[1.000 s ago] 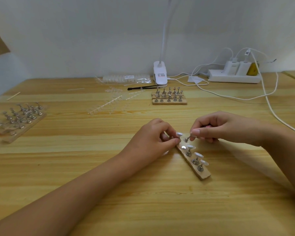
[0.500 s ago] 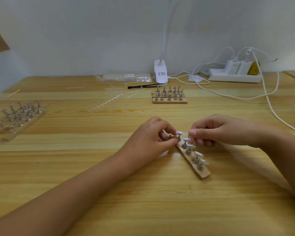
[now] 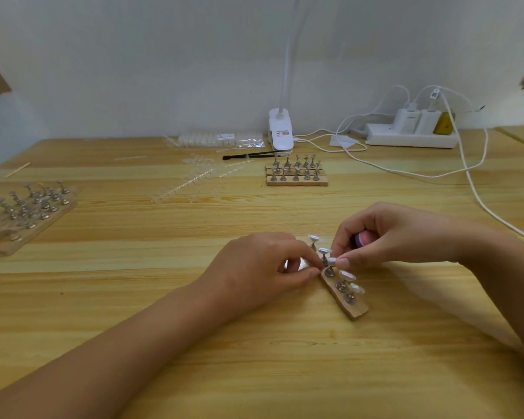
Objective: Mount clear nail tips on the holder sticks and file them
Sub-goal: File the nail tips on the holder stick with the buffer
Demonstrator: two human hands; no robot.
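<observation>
Now at narrow wooden base strip (image 3: 356, 311), near-right tabletop (image 3: 194, 358):
Curled left grip (image 3: 263, 267) pinches strip's left edge; right grip (image 3: 390, 234) pinches clear nail tip (image 3: 331, 260) atop mid metal holder stick (image 3: 328, 271).

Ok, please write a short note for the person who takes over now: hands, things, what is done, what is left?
Left hand pinches the wooden strip beside its middle stick.
Right hand pinches the tip on that stick, with a pink thing tucked in its palm.
Done: all five sticks on the strip carry tips.
Left: seat this tip, then file. Sticks on the far strips look bare.
</observation>
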